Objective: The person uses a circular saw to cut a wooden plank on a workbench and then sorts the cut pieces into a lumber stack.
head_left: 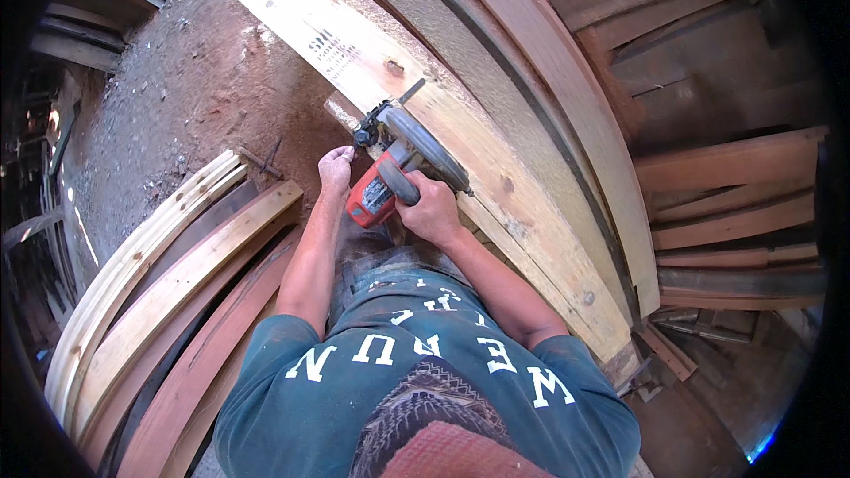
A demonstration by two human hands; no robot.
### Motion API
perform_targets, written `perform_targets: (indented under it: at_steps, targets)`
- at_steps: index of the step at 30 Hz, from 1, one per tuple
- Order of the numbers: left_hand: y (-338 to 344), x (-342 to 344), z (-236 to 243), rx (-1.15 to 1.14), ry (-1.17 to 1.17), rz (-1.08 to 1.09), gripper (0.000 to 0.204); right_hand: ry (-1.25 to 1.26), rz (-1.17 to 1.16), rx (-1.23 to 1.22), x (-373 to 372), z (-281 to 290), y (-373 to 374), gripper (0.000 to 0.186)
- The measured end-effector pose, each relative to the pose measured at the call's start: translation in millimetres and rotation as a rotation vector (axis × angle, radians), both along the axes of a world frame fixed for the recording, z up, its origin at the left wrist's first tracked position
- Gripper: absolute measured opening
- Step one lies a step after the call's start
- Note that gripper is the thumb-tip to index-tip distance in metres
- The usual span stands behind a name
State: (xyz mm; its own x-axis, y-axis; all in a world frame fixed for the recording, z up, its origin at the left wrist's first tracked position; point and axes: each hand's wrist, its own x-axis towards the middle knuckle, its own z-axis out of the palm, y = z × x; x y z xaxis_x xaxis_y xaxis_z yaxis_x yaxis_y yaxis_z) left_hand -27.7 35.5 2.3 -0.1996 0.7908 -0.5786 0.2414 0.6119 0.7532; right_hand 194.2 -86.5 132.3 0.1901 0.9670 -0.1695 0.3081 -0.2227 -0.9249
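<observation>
A red and black circular saw (370,198) rests on a long pale timber plank (301,13) that runs diagonally from the far left toward the near right. My right hand (432,210) is wrapped round the saw's dark rear handle. The grey blade guard (429,146) lies over the plank, on the saw's right side. My left hand (336,167) is closed with its fingers pinched together, just left of the saw and below the black fittings (365,134) at its front. What those fingers hold, if anything, is too small to make out.
Several long boards (567,115) lie beyond the plank on the right. Stacked reddish timber (726,164) stands farther right. More boards (177,279) lean in a pile at the near left. Sawdust and gravel (212,80) cover the ground at the far left.
</observation>
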Motion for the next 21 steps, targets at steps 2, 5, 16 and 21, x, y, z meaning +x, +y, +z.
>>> perform_targets:
  at_steps: [2,5,16,21]
  targets:
    - [1.2,3.3,3.6,-0.006,-0.008,0.001,0.017,-0.003,-0.005,-0.010,0.4,1.3,1.0,0.032]
    - [1.4,-0.7,-3.8,0.005,-0.002,-0.011,0.017,-0.019,0.003,-0.006,-0.8,-0.4,0.4,0.031]
    - [-4.7,0.8,-6.6,-0.022,-0.023,0.003,0.020,-0.014,-0.018,0.013,0.3,-4.7,-6.7,0.028]
    - [-5.9,-6.2,-11.7,-0.039,-0.030,0.011,0.020,-0.020,-0.008,-0.001,-1.4,-1.4,-5.9,0.027]
